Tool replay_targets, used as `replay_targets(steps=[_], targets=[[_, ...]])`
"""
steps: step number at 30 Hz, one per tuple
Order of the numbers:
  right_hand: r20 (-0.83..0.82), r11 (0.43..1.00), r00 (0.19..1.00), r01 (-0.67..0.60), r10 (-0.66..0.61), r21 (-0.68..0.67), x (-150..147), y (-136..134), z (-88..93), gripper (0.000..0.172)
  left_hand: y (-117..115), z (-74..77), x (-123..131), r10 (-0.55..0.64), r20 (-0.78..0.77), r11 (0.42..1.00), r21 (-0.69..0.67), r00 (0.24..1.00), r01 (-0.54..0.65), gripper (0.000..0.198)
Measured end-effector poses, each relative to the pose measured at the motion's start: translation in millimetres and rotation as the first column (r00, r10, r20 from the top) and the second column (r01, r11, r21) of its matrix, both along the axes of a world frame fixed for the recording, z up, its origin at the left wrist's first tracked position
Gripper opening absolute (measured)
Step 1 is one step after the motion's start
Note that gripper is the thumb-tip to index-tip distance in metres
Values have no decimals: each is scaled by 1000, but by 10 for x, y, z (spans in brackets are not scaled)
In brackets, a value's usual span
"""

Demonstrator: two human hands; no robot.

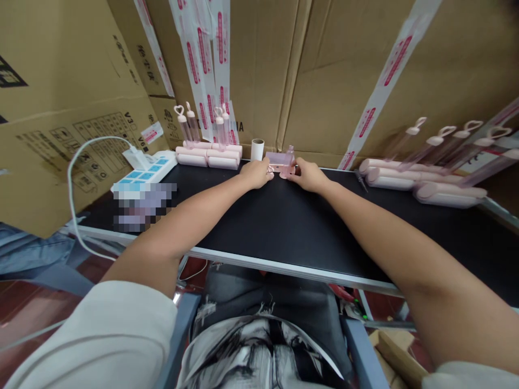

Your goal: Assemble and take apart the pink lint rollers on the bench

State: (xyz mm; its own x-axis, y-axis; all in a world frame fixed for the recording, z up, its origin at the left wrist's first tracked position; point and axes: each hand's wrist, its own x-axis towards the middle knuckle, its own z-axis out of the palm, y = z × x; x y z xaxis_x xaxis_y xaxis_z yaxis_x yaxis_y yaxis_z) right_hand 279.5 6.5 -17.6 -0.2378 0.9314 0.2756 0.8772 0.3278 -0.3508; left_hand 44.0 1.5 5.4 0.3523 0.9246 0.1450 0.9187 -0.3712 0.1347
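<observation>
Your grip works from both ends at the far side of the counter point(279, 229): left hand point(256, 173) and right hand point(310, 174) appear to pinch the pink part point(278, 168) between them, though it is too small and far off to judge how firmly. A tube point(291, 153) stands upright by your right fingertips, and a purple block point(273, 156) sits just beyond.

For careful handling at this reach, let the left fingers steady one end while the right makes the small adjustments. Press lightly and evenly, since the slim pieces look easy to tip or slide. Drawing the part nearer would probably ease your arms, which are stretched out, and give you a better look at it.

Mind the far edge: cardboard point(336, 81) rises right behind it, so there is little room to push away from you. On the left, the white roll point(257, 151) stands just beside your hand, with pink cases farther left point(208, 155) and the power strip point(158, 168) beyond. To the right, swing gently around the tool point(361, 182) and the right-hand cases point(397, 175). Your roomiest path runs straight back, between your forearms, to the near edge.
</observation>
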Motion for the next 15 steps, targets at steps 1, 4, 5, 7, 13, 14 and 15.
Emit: replay_targets(steps=[1,4,5,7,13,14,15], targets=[[-5,1000,1000,6,-6,-2,-2,-4,3,40,8,-3,0,-2,-3,1000,1,1000,2,49],[-25,1000,1000,10,-10,-6,-5,-18,3,40,20,-9,-2,5,-10,1000,3,1000,-5,51],[-33,1000,999,13,-13,-8,-5,-25,-1,41,18,-9,-4,10,-9,1000,2,1000,-10,51],[-49,1000,999,21,-21,-7,0,-45,-8,44,2,-2,-4,24,-9,1000,-4,1000,-24,52],[-72,988,992,113,-106,101,163,-167,143,45,-185,131,25,39,-18,999,21,999,-38,57],[-75,976,986,161,-152,146,254,-200,225,43,-242,171,33,30,-11,999,35,999,-29,57],[-85,956,975,216,-203,199,375,-240,324,41,-306,214,43,19,-2,999,48,1000,-18,56]])
